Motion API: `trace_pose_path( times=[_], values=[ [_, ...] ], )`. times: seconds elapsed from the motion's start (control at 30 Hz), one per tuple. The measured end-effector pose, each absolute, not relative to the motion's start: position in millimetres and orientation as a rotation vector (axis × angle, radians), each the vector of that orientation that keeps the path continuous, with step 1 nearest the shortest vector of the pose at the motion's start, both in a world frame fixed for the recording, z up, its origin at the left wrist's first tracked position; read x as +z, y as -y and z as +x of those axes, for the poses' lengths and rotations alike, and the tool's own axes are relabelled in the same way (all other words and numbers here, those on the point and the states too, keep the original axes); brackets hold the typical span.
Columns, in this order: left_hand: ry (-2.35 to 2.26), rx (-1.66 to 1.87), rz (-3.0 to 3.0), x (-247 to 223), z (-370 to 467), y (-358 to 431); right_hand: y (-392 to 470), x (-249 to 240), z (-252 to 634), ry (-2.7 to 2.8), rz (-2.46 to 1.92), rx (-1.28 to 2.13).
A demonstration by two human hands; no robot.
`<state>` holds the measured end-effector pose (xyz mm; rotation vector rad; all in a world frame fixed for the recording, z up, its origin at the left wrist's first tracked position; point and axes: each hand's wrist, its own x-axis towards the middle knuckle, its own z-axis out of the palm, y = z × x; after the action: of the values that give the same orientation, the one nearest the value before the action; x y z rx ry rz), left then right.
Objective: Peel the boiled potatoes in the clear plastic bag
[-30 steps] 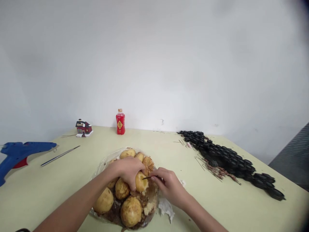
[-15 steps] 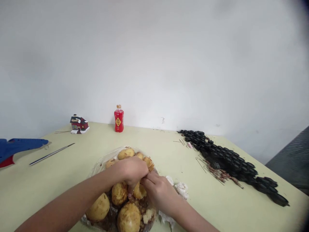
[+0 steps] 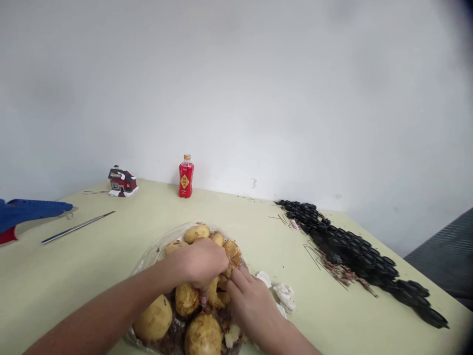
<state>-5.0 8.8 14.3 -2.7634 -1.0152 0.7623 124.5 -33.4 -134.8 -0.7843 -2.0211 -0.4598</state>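
Open tabletop (image 3: pixel 236 209) lies between the red bottle (image 3: pixel 185 178) and the black pots (image 3: pixel 347 246), wires (image 3: pixel 320 261) edging it.

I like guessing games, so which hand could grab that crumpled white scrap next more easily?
Probably the right hand: it's closer to the crumpled white scrap. The left hand is farther off, at the hollowed potato.
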Motion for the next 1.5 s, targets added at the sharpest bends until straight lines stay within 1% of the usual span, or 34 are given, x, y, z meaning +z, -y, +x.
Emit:
trace_pose_path(
  times=[0.07,0.23,0.33,0.57,0.7,0.83,1.0,1.27,1.5],
  values=[
    [1.009,0.809,-2.734,15,-5,-7,37,-132,124,2.020,-0.774,-0.469],
    [1.029,0.828,-2.760,21,-2,-2,47,-126,128,2.198,-0.815,-0.286],
    [0.967,0.924,-2.693,24,0,-1,46,-128,135,2.207,-0.851,-0.348],
    [0.955,0.899,-2.675,21,0,-4,40,-137,133,1.999,-0.774,-0.448],
    [0.957,0.919,-2.642,25,1,-2,41,-137,124,2.020,-0.734,-0.528],
    [0.957,0.975,-2.626,27,1,-1,44,-133,121,2.050,-0.780,-0.526],
    [0.885,0.855,-2.626,22,-2,-1,44,-133,118,1.936,-0.816,-0.537],
    [0.914,1.020,-2.562,23,6,5,49,-122,123,2.104,-0.799,-0.473],
    [0.854,0.938,-2.630,14,-2,-1,53,-125,129,2.092,-0.821,-0.414]
  ],
)
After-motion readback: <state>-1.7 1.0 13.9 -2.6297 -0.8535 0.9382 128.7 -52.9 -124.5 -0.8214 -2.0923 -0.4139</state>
